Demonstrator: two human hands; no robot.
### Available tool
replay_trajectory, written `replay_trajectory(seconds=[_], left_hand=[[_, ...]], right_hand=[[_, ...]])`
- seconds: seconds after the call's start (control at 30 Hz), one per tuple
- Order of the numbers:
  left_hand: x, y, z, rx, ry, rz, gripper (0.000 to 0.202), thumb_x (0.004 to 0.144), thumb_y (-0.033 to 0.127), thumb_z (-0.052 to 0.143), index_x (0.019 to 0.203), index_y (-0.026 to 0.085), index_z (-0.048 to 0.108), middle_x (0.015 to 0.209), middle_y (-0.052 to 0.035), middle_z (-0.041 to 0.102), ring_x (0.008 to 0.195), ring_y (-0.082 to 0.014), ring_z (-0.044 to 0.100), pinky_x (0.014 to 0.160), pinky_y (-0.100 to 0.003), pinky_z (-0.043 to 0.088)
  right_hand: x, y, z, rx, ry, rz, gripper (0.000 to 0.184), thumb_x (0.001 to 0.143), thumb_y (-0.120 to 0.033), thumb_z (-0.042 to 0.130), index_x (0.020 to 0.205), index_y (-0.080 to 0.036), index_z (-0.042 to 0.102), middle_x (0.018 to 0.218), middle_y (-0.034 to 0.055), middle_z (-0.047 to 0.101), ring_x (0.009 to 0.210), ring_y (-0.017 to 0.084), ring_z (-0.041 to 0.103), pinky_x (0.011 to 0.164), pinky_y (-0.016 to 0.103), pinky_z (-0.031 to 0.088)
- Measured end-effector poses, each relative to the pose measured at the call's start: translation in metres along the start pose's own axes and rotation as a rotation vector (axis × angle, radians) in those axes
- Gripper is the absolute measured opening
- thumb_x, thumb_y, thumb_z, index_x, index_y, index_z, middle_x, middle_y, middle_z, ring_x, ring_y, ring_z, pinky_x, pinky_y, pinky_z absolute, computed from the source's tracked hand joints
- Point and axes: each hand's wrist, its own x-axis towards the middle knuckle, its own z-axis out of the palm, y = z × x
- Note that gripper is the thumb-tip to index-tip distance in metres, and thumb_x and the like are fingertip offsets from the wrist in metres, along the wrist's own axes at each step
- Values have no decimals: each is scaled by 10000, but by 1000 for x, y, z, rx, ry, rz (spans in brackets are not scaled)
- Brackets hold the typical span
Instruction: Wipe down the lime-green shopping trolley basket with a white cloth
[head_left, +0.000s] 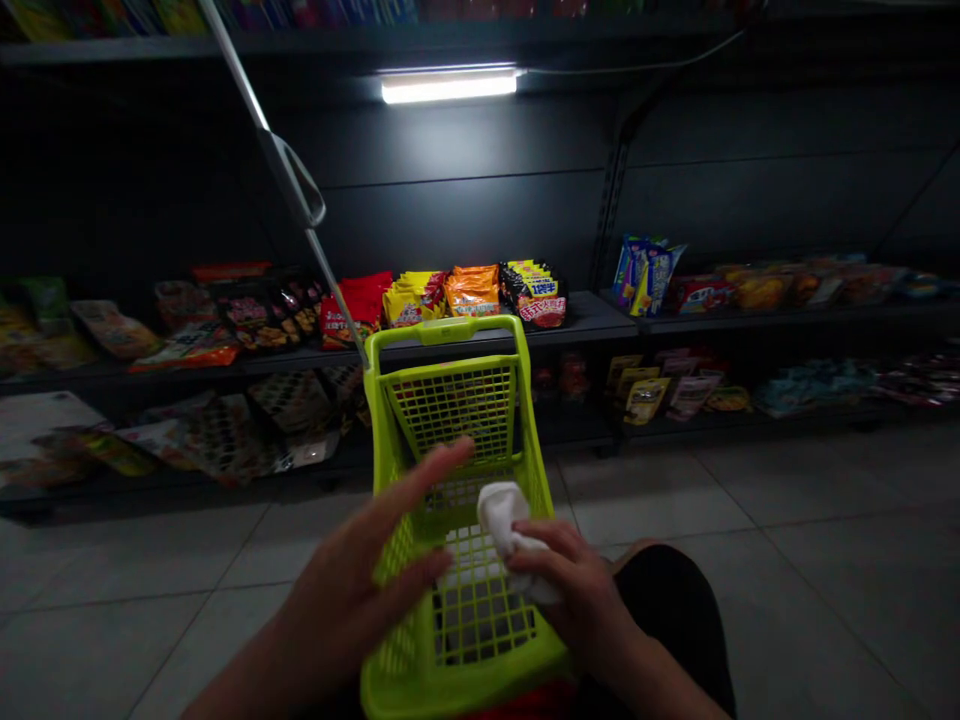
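A white cloth [501, 510] is bunched in my right hand [577, 580], whose fingers are wrapped round it above the basket's right side. My left hand [367, 560] hangs over the left side of the basket, thumb and fingers apart, with nothing in it; it is a little blurred. Below both hands stands a lime-green plastic shopping cart basket [536, 470] with grid walls and a grid bottom. Its handle bar [450, 330] is at the far end, near the shelf.
Snack bags [472, 290] fill the middle shelf [585, 318], and more packets [643, 392] lie on the low shelf. A slanting metal pole [330, 270] with a grey grip rises by the cart's left corner. A lamp [450, 88] glows above. My knee [675, 620] is at the right, over floor tiles [660, 495].
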Motion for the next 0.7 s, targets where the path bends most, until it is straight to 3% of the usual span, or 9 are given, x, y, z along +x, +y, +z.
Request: replay_trajectory(seconds=[0.07, 0.17, 0.23, 0.33, 0.43, 0.53, 0.63, 0.7], left_hand=[[27, -43, 7, 142, 77, -90, 787, 883, 513, 609, 1574, 246, 346, 1647, -78, 362, 1548, -317, 250, 1256, -539, 243], [51, -118, 27, 273, 153, -335, 994, 815, 504, 661, 1601, 97, 209, 1694, -221, 137, 1566, -400, 83, 1247, -613, 143], [54, -157, 40, 267, 126, -356, 1041, 804, 411, 660, 1611, 54, 107, 1694, -250, 79, 1571, -376, 69, 1261, -549, 159], [50, -185, 50, 198, 143, -289, 948, 846, 262, 545, 1632, 132, 32, 1710, -168, 124, 1573, -299, 150, 1271, -474, 185], [48, -188, 52, 155, 193, -284, 932, 824, 180, 507, 1639, 178, 56, 1709, -115, 176, 1563, -291, 199, 1271, -478, 195], [51, -187, 52, 122, 238, -294, 910, 812, 144, 484, 1638, 186, 104, 1714, -80, 173, 1567, -273, 189, 1278, -462, 181], [51, -187, 50, 101, 261, -328, 902, 816, 144, 489, 1637, 196, 121, 1715, -51, 170, 1568, -253, 187, 1283, -433, 162], [50, -186, 48, 101, 264, -374, 912, 817, 157, 507, 1638, 189, 110, 1707, -57, 198, 1560, -251, 215, 1279, -427, 175]], right_hand=[[9, 13, -11, -94, 73, -37, 393, 829, -63, 613, 1125, -309, 688, 1302, 44, 658, 1186, 238, 584, 992, 373, 477], [41, 51, -19, -184, 49, -51, 410, 781, -18, 627, 1047, -312, 732, 1211, 28, 707, 1133, 248, 587, 971, 398, 453], [74, 85, -22, -179, 81, 0, 411, 762, -5, 601, 1016, -293, 748, 1153, 33, 718, 1086, 242, 596, 947, 395, 447], [123, 127, -22, -158, 191, 97, 405, 743, -15, 555, 1006, -246, 759, 1128, 60, 701, 1073, 244, 590, 941, 396, 438], [139, 139, -18, -122, 264, 137, 368, 740, -43, 551, 974, -230, 765, 1107, 74, 685, 1065, 247, 587, 940, 399, 436], [103, 119, -9, -25, 276, 136, 299, 780, -94, 575, 952, -253, 762, 1091, 65, 684, 1055, 245, 595, 941, 397, 449], [34, 81, 4, 120, 263, 171, 217, 848, -186, 599, 966, -277, 756, 1124, 63, 673, 1072, 244, 611, 928, 374, 480], [-10, 56, 16, 232, 330, 234, 182, 891, -242, 589, 984, -284, 740, 1157, 65, 658, 1072, 238, 630, 900, 349, 505]])
